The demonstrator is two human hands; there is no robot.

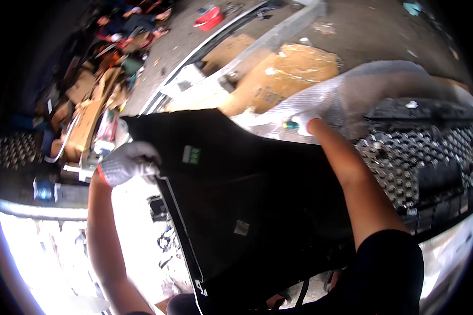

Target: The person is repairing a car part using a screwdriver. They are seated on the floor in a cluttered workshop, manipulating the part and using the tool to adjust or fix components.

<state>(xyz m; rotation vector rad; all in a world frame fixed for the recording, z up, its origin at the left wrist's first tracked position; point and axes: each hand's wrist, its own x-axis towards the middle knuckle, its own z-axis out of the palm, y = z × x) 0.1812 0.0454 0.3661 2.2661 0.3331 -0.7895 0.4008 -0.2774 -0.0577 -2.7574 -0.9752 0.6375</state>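
A large black panel (268, 199) with a green sticker and a small pale label fills the middle. My left hand (131, 164), in a pale glove with an orange cuff, grips the panel's left edge near its upper corner, with the fingers bent over it. My right hand (305, 125), also gloved, is closed on a green-handled tool (290, 125) above the panel's upper edge, over white foam wrap (378, 84). The tool's far end is too small to make out. A black grille (388, 173) with a silver pattern lies to the right, partly behind my right arm.
Flattened cardboard (304, 65) and long pale strips (268, 37) lie ahead. A red tub (209, 20) stands on the floor (383, 37) beyond. Mixed boxes and scrap (81, 86) are heaped at the upper left. The lower left is very bright and washed out.
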